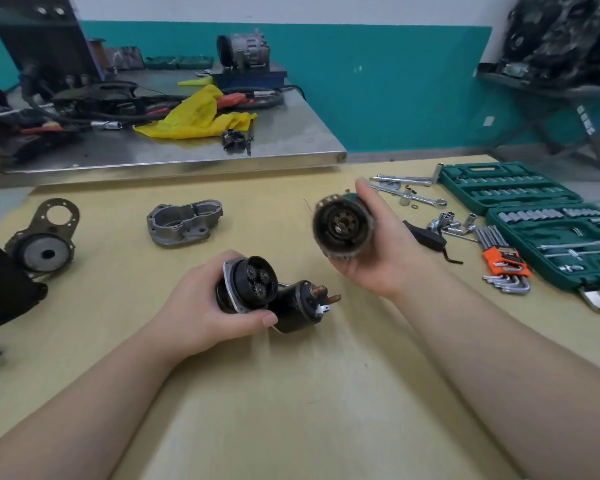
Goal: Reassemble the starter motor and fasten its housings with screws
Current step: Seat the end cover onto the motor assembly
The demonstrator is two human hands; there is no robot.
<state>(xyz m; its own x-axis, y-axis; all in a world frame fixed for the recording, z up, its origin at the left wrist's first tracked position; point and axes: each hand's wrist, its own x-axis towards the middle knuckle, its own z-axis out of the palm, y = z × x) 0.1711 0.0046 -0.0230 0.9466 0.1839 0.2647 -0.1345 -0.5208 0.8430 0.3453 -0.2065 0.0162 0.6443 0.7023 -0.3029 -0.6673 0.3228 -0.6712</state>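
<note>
Black gear housing (255, 284) with solenoid (302, 306); cylindrical motor body (342, 230) tilted, open-ended.

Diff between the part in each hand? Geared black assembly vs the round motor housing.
The black geared assembly with solenoid shows small planet gears at its open end; the cylindrical motor housing shows a shaft tip in a dark bore. The left hand grips the assembly low by the table; the right hand holds the housing raised. Both open ends face the camera.

A yellow cloth (196, 116) lies on the grey steel bench (291, 140); the socket case (534, 209) is dark green, the hex-key holder (504, 259) orange (table (291, 393) pale tan).
</note>
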